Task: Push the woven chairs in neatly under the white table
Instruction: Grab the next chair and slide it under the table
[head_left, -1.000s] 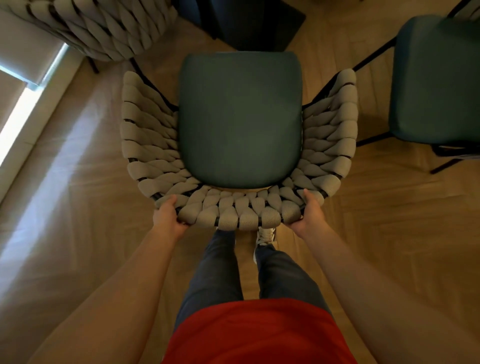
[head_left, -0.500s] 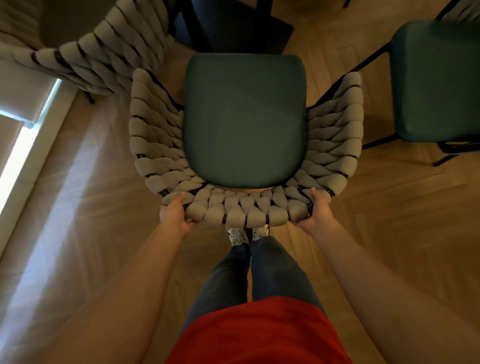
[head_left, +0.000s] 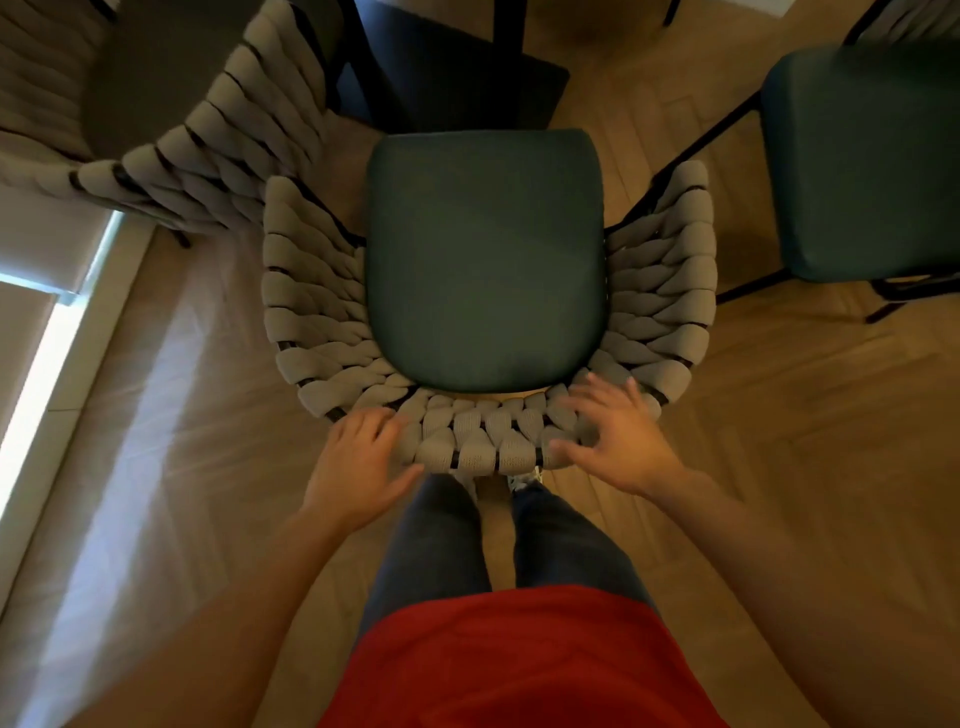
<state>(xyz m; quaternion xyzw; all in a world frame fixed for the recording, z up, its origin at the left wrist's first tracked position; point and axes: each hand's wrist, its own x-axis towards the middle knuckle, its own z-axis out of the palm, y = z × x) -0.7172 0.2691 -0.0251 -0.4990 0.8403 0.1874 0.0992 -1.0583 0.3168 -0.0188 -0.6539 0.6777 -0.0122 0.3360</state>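
Presently viewing from above: woven chair (head_left: 488, 291) standing on the wood floor (head_left: 779, 441), directly ahead of the person, dark green seat cushion (head_left: 485, 260) facing up, grey woven back and sides curving round it. Front edge of the seat lying close to a dark base (head_left: 441, 67) at the top of the view; not possible to tell whether this belongs to the bench, nor how far under the chair is sitting.

Left hand (head_left: 358, 467) hovering at the left end of the woven back rim, fingers straight and relaxed, gripping nothing; fingertips appearing to be at or just touching the weave, contact not certain owing to blur. Right hand (head_left: 613, 441) spreading wide over the right end of the same rim, fingers splayed, holding nothing; contact likewise not certain.

Second woven chair (head_left: 218, 145) standing just beside to the left, its back nearly touching the first chair's left side. Third chair (head_left: 862, 166) with a green seat standing apart to the right. Person's legs (head_left: 436, 545) in dark trousers standing immediately behind the chair back, red shirt (head_left: 519, 660) below.
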